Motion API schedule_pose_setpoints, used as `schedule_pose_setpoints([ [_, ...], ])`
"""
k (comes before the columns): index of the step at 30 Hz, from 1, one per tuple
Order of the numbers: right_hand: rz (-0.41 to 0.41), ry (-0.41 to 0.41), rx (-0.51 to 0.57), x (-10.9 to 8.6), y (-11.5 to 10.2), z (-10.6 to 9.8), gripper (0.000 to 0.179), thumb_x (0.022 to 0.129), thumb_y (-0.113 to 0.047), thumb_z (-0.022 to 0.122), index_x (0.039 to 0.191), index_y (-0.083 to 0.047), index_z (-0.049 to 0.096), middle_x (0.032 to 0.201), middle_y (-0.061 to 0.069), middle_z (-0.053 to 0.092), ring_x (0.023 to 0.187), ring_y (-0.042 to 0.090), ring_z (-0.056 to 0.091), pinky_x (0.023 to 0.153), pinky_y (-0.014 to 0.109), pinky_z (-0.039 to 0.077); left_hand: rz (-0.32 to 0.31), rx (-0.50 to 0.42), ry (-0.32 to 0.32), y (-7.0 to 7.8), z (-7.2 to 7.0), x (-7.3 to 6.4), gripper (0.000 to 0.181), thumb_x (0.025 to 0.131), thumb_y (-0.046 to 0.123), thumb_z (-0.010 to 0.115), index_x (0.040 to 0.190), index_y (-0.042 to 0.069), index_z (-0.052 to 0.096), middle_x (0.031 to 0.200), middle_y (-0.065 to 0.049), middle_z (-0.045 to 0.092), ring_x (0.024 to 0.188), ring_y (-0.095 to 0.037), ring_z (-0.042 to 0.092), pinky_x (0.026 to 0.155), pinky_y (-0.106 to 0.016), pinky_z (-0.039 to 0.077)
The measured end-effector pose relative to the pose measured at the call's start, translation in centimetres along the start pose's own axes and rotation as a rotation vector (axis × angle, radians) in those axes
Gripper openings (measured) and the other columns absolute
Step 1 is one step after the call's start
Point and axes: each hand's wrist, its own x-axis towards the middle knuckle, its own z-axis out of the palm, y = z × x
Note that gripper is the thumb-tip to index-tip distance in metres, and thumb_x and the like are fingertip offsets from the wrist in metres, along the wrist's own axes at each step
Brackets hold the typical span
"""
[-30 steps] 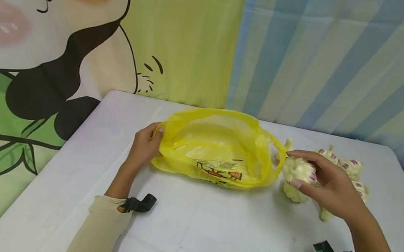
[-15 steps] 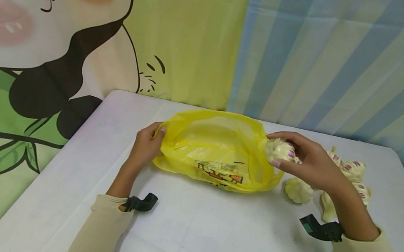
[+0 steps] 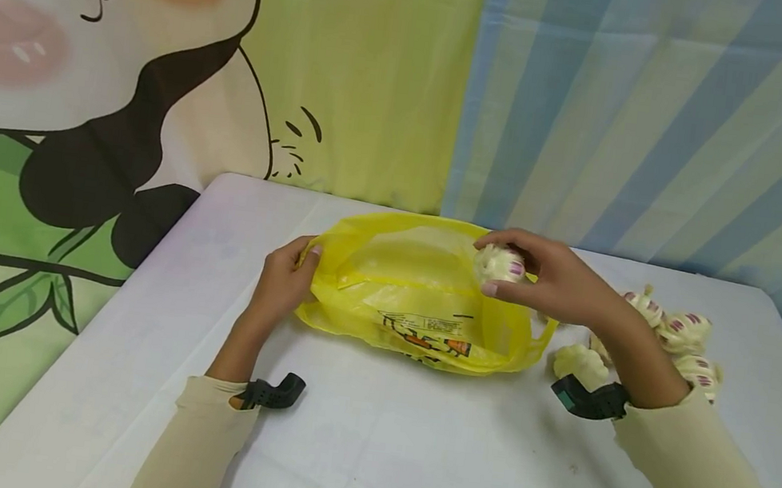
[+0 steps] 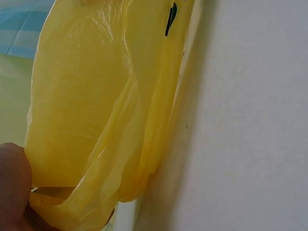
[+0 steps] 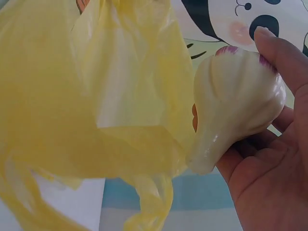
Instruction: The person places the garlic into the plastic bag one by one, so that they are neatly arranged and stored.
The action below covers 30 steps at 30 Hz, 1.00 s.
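A yellow plastic bag (image 3: 416, 343) lies on the table with its mouth spread open. My left hand (image 3: 288, 277) pinches the bag's left edge; in the left wrist view the thumb (image 4: 13, 185) shows at the yellow film. With my right hand (image 3: 553, 283) I grip a garlic bulb (image 3: 500, 264) over the right part of the bag's mouth. The right wrist view shows this garlic bulb (image 5: 238, 96) as white with purple patches, held between thumb and fingers beside the bag (image 5: 130, 96). No garlic is visible inside the bag.
Several more garlic bulbs (image 3: 683, 332) lie at the right of the white table (image 3: 425, 457), one garlic bulb (image 3: 580, 365) near the bag's right handle. My right forearm partly covers the group. A printed curtain (image 3: 367, 72) hangs behind the table.
My right hand has carried the garlic bulb left and up, from beside the bag's right handle to above its mouth. The left hand keeps its hold on the bag's edge.
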Motion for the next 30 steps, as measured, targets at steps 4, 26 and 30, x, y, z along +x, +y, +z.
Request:
schedule_pose_setpoints([
  [4, 0.009, -0.037, 0.000, 1.4, 0.1, 0.2, 0.045, 0.091, -0.019, 0.071, 0.133, -0.014, 0.056, 0.114, 0.006, 0.056, 0.085, 0.022, 0.055, 0.070, 0.031, 0.049, -0.009, 0.001, -0.002, 0.1, 0.1, 0.0, 0.038, 0.103, 0.031, 0.048, 0.128, 0.007, 0.063, 0.120, -0.008, 0.065, 0.103, -0.020, 0.061, 0.090, -0.040, 0.049],
  [26, 0.086, -0.191, -0.046, 6.6, 0.6, 2.3, 0.053, 0.089, -0.032, 0.073, 0.135, -0.014, 0.054, 0.114, 0.009, 0.057, 0.084, 0.024, 0.056, 0.071, 0.037, 0.051, 0.004, 0.022, 0.004, 0.2, 0.4, 0.1, 0.037, 0.103, 0.030, 0.048, 0.127, 0.006, 0.063, 0.121, -0.010, 0.065, 0.107, -0.021, 0.060, 0.094, -0.041, 0.047],
  [30, 0.082, -0.215, -0.037, 7.9, 0.6, 3.0, 0.053, 0.088, -0.032, 0.073, 0.134, -0.015, 0.054, 0.115, 0.008, 0.057, 0.086, 0.023, 0.057, 0.072, 0.036, 0.052, 0.005, 0.026, 0.004, 0.0, 0.2, -0.1, 0.038, 0.103, 0.032, 0.048, 0.127, 0.008, 0.064, 0.121, -0.009, 0.065, 0.109, -0.022, 0.060, 0.095, -0.042, 0.046],
])
